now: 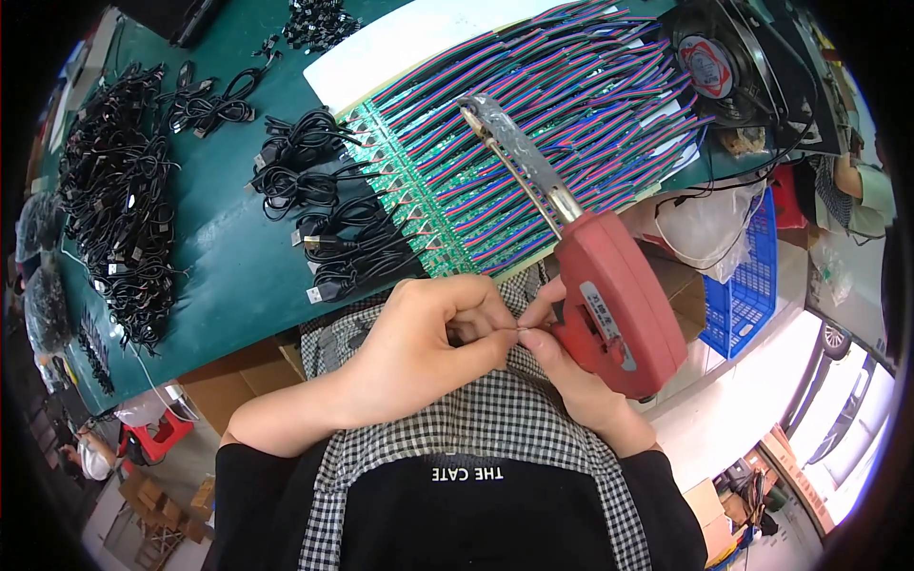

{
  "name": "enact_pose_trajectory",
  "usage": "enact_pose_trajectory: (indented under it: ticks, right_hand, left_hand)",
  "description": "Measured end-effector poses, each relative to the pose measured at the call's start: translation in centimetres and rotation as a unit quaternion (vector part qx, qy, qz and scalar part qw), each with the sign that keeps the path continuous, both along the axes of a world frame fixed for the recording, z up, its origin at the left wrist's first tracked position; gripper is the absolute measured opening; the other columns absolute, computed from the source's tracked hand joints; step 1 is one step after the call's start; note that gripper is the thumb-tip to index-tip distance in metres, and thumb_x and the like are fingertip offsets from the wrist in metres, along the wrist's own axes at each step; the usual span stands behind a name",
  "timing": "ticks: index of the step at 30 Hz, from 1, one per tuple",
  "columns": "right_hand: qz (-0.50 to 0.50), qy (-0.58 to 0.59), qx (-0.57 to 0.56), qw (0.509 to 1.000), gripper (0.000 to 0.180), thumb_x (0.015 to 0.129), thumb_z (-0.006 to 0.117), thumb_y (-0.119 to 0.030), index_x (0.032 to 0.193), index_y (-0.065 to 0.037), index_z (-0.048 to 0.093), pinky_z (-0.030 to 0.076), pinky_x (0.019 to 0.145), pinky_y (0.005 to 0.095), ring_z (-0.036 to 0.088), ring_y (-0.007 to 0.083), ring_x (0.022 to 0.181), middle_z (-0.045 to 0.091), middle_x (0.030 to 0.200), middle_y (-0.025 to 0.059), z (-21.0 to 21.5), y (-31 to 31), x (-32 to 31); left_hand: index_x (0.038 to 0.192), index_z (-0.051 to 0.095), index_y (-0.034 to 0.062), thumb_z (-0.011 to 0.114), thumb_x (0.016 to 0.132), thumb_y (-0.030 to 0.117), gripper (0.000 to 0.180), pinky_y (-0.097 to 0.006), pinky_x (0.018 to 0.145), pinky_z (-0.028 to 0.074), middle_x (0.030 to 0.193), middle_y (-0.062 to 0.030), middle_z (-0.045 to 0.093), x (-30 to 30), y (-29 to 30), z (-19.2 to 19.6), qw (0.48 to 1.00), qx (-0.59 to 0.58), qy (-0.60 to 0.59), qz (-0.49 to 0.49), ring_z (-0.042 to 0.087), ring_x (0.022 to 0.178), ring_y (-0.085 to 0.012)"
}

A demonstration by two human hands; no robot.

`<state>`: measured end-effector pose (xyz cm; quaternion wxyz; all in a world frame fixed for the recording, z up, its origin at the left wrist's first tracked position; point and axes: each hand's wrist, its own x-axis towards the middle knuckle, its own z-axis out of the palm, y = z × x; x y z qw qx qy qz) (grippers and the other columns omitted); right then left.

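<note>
My right hand (581,385) is closed round a red soldering gun (628,295), whose long metal tip points up and left over the table. Its thumb and a fingertip meet the fingertips of my left hand (409,347), which is closed in a pinch. Whatever sits between the fingertips is too small to make out. Beyond my hands lies a panel of green circuit boards (405,181) in a row. Bundles of red, blue, green and black wires (562,124) run off to its right. Coiled black USB cables (347,247) lie along its left edge, some reaching the boards.
A large heap of black cables (119,209) covers the left of the green table (214,238). More cables lie at the back. A round fan (709,67) stands at the back right. A blue plastic basket (747,285) and a clear bag (700,228) are below it.
</note>
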<state>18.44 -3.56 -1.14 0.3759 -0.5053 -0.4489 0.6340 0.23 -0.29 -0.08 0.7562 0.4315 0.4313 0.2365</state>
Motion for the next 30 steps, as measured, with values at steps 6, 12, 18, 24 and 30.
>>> enact_pose_trajectory:
  ticks: [6, 12, 18, 24, 30]
  right_hand:
    - [-0.026, -0.094, 0.034, 0.995, 0.07, 0.078, 0.065, -0.001, 0.134, 0.006, 0.024, 0.05, 0.074, 0.0278, 0.063, 0.0155, 0.084, 0.06, 0.099, 0.0123, -0.9, -0.9, 0.2]
    - [0.05, -0.2, 0.08, 0.975, 0.07, 0.077, 0.067, -0.002, 0.133, 0.007, 0.026, 0.049, 0.077, 0.0279, 0.062, 0.0152, 0.087, 0.06, 0.103, 0.0118, -0.9, -0.8, 0.9]
    - [0.05, -0.135, 0.116, 0.983, 0.052, 0.078, 0.064, -0.002, 0.125, 0.001, 0.041, 0.047, 0.078, 0.0288, 0.058, 0.0134, 0.087, 0.059, 0.093, 0.0076, 0.1, -0.4, 2.5]
    - [-0.053, 0.115, -0.009, 0.992, 0.052, 0.073, 0.072, -0.016, 0.117, 0.0, 0.048, 0.046, 0.069, 0.0256, 0.057, 0.0139, 0.071, 0.059, 0.088, 0.007, -0.6, -3.5, 4.2]
    - [-0.024, 0.024, -0.052, 0.998, 0.057, 0.069, 0.077, -0.028, 0.111, 0.003, 0.054, 0.047, 0.068, 0.0267, 0.057, 0.0155, 0.068, 0.061, 0.087, 0.0091, -1.6, -5.7, 6.7]
  left_hand:
    - [0.082, 0.056, -0.0033, 0.058, 0.083, 0.001, 0.005, -0.02, 0.056, 0.047, 0.068, -0.0052, 0.063, 0.2, 0.1, 0.1, 0.999, -0.04, -0.008, 0.014, 0.059, 0.061, -0.007]
    - [0.085, 0.055, -0.0036, 0.055, 0.084, 0.0, 0.004, -0.019, 0.055, 0.047, 0.068, -0.0053, 0.061, 0.1, -0.1, 0.3, 0.991, -0.087, -0.07, 0.067, 0.058, 0.059, -0.0065]
    - [0.083, 0.057, 0.0002, 0.062, 0.076, -0.003, 0.01, -0.019, 0.054, 0.043, 0.074, -0.0017, 0.057, -1.2, -0.7, 0.7, 0.952, 0.127, 0.163, 0.224, 0.054, 0.061, -0.0066]
    - [0.076, 0.06, 0.007, 0.069, 0.061, 0.003, 0.018, -0.032, 0.06, 0.039, 0.077, -0.0034, 0.05, -1.1, 0.3, -2.1, 0.755, 0.487, 0.403, 0.175, 0.049, 0.071, -0.0201]
    - [0.07, 0.057, 0.0097, 0.069, 0.057, 0.001, 0.019, -0.032, 0.061, 0.031, 0.072, -0.0005, 0.049, -0.9, 0.3, -2.9, 0.707, 0.53, 0.444, 0.147, 0.047, 0.067, -0.0185]
